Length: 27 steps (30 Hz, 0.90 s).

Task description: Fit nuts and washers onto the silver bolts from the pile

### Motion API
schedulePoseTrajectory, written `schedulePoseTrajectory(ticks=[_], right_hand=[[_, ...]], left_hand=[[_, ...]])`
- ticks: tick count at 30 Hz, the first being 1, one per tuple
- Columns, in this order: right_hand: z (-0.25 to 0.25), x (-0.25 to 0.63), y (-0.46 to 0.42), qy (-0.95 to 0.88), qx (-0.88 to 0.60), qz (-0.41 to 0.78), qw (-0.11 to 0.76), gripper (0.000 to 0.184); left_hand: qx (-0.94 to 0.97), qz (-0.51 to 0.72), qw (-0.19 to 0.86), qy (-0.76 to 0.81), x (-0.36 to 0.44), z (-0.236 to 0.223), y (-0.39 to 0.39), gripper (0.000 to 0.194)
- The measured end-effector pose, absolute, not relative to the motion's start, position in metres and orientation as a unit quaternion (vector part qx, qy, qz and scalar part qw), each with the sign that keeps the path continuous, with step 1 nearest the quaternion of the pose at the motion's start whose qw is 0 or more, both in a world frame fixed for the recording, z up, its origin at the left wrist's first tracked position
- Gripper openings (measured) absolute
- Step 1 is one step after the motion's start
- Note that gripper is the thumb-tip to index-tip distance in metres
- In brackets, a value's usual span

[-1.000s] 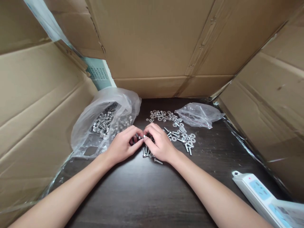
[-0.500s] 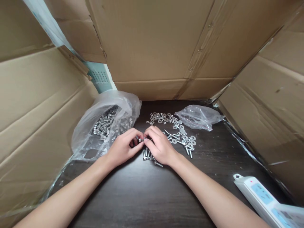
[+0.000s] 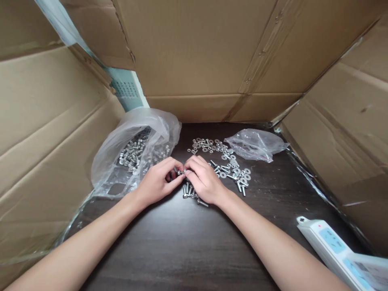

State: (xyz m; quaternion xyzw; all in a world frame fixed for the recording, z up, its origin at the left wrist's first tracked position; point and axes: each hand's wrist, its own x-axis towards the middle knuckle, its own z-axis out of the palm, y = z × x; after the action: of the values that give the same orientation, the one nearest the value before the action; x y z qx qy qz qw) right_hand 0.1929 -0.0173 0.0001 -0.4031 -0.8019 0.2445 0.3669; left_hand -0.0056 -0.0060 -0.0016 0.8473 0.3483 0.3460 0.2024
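Holding a bolt (image 3: pixel 181 172) between them; left hand (image 3: pixel 157 180) faces right hand (image 3: pixel 203 180).

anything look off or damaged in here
Yes: at the back left, the cardboard has a ragged edge that looks torn, and a gap below it exposes a pale green surface.

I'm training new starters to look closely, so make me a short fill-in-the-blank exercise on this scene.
The left hand and right hand hold a small silver metal fastener; the ____ hand is nearer the large translucent plastic bag of silver metal parts.
The small light on the white, blue-panelled power strip is coloured ____.
The brown wall behind the dark brown tabletop is made of ____.
Missing words: left; red; cardboard.
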Motion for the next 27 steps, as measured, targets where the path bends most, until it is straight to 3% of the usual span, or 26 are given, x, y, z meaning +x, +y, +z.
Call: schedulePoseTrajectory(ticks=[27], right_hand=[[-0.0004, 0.1933, -0.017, -0.811, -0.405, 0.231, 0.354, 0.018]], left_hand=[[0.849, 0.341, 0.202, 0.35, -0.0041, 0.0026, -0.0085, 0.005]])
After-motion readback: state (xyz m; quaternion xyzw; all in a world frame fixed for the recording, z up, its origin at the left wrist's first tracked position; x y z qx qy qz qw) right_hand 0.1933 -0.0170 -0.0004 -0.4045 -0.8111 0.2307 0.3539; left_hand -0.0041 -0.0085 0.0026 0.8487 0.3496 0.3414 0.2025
